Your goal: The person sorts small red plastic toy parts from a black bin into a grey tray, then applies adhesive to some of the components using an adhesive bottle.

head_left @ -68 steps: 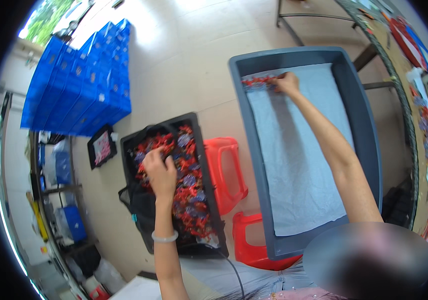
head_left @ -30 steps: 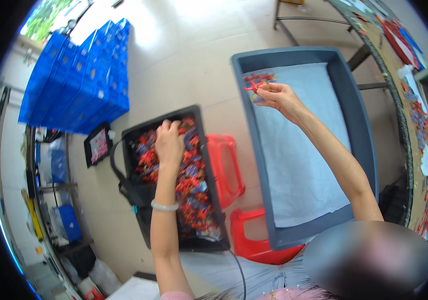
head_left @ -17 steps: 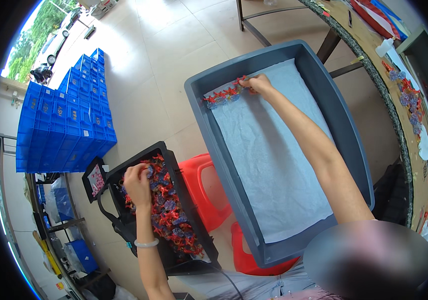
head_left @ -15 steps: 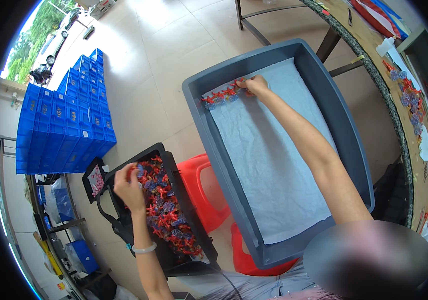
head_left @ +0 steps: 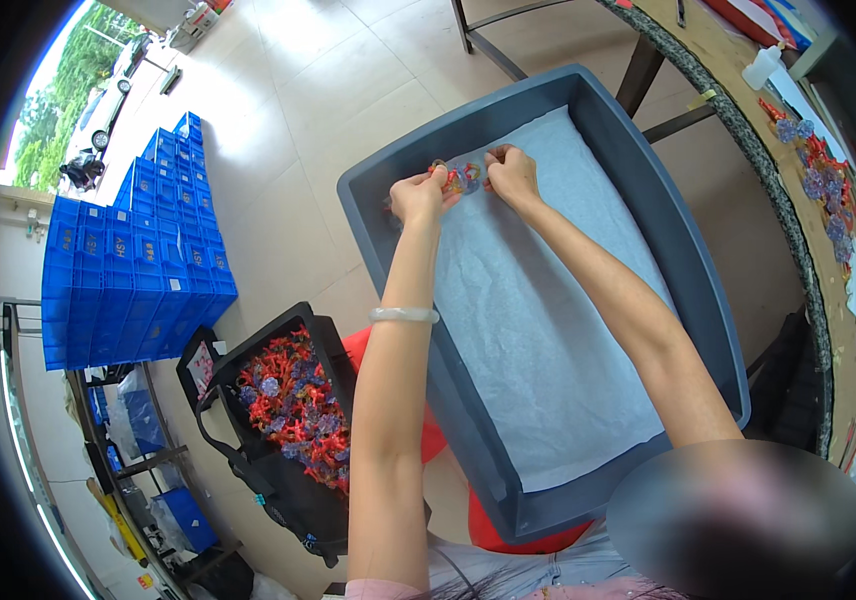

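Both my hands are over the far left end of a large grey tub (head_left: 718, 300) lined with a white sheet (head_left: 548, 330). My left hand (head_left: 418, 197) has its thumb and fingers closed at the edge of small red and clear-purple plastic pieces (head_left: 464, 178), which lie in a row along the tub's far end. Part of that row is hidden behind the left hand. Just right of the pieces, my right hand (head_left: 514, 176) is pinched, fingertips together; anything between them is too small to make out.
A black crate (head_left: 333, 345) heaped with red and purple pieces (head_left: 293, 400) stands left of the tub, partly behind my left forearm. Red stools (head_left: 483, 520) are under the tub. Stacked blue crates (head_left: 138, 260) stand farther left. A curved worktable (head_left: 798, 230) with more pieces runs along the right.
My left hand has moved from the black crate up and right to the tub's far end, beside the right hand. The right hand has stayed near the row of pieces.
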Motion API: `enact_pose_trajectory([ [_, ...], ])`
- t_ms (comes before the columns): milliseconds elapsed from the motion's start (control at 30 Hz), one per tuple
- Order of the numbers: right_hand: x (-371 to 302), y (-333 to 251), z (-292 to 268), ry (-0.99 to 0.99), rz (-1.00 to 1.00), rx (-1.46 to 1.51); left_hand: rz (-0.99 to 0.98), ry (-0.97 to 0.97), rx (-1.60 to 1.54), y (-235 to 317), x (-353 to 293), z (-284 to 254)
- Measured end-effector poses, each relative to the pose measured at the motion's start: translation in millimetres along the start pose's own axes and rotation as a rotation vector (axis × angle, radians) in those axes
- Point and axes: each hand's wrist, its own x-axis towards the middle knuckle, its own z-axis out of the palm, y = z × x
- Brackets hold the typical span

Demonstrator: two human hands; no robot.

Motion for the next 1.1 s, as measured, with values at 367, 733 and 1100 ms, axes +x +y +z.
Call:
enact_pose_trajectory([
  [367,-4.4,-16.8,-64.8,-0.428,-0.276,0.082,0.145,-0.315,0.107,-7.4,16.8,33.7],
  [733,11.6,1.5,-53.1,-0.276,-0.026,0.075,0.775,0.071,0.515,39.1,-46.1,-26.0],
  [1100,20.7,11.2,-25.8,-0.043,-0.103,-0.302,0.305,0.000,0.674,-49.4,-248.9,-147.2],
])
